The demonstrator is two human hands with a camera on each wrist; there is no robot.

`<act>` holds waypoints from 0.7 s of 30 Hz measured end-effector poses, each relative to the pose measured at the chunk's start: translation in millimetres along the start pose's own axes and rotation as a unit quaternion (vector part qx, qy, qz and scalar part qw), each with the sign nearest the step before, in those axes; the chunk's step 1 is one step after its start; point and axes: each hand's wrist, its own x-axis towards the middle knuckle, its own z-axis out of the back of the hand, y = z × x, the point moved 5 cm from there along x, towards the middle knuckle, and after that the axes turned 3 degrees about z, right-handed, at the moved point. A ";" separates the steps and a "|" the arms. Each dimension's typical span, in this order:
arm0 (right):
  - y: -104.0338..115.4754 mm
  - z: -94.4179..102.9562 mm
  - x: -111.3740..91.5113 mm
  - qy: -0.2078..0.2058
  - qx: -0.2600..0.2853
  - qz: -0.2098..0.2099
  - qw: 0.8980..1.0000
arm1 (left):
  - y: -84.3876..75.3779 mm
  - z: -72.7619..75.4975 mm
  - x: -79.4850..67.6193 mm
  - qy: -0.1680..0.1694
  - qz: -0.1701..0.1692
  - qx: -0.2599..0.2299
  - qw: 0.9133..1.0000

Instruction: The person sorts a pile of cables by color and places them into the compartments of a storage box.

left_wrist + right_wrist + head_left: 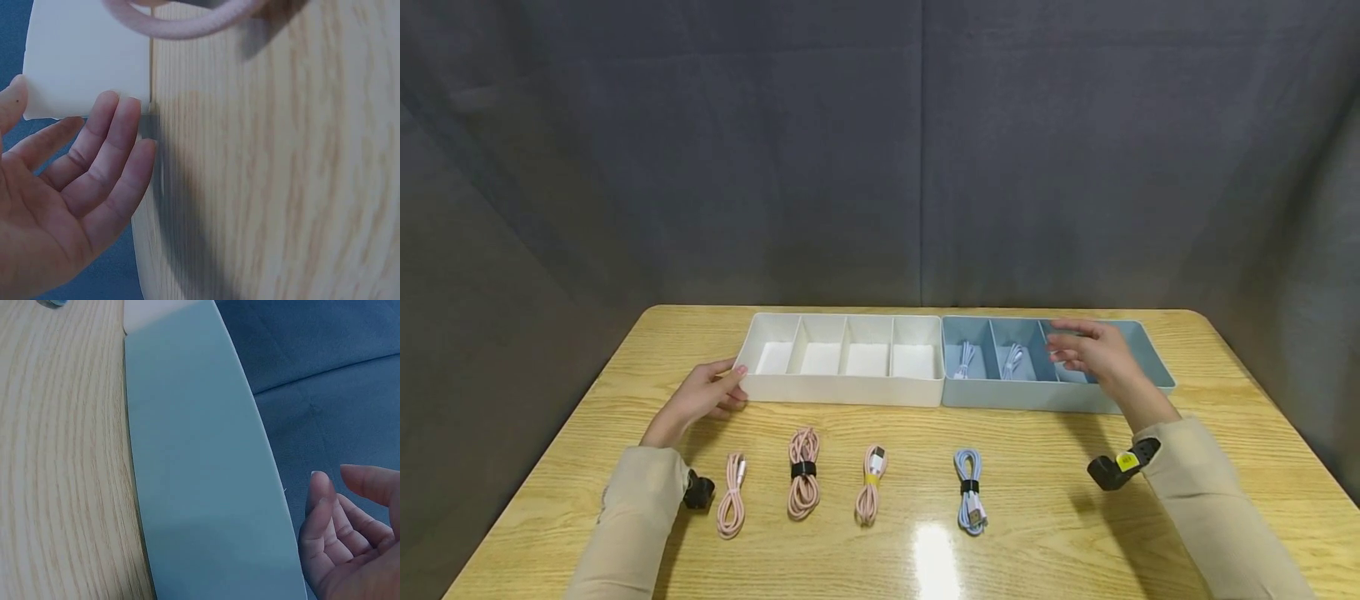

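Note:
My left hand [703,392] is at the left end of the white divided box [842,390], its thumb on the rim at the near corner. In the left wrist view its fingers, fairly straight, touch the lower side of the white box [87,59]. Over the third compartment of the blue divided box [1030,397] hovers my right hand [1101,352], fingers loosely bent around nothing. Coiled light-blue cables [966,358] lie in the two left compartments of the blue box, one in each. The right wrist view shows this hand [350,550] beyond the blue box's front wall [194,456].
On the wooden table [1037,550], in front of the boxes, lie a pink coiled cable [731,510], a pink one with a black strap [804,493], a pink one with a yellow strap [867,502] and a blue one [970,462]. A grey curtain [775,167] hangs behind.

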 end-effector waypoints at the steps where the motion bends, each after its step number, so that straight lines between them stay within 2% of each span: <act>1: 0.1 0.2 -1.2 -0.001 -0.004 0.001 1.000 | 0.4 0.0 0.2 0.000 -0.001 0.000 1.000; 21: 9.1 -5.4 -23.8 0.023 -0.020 0.031 0.999 | 0.5 -0.2 0.2 0.003 -0.006 -0.007 1.000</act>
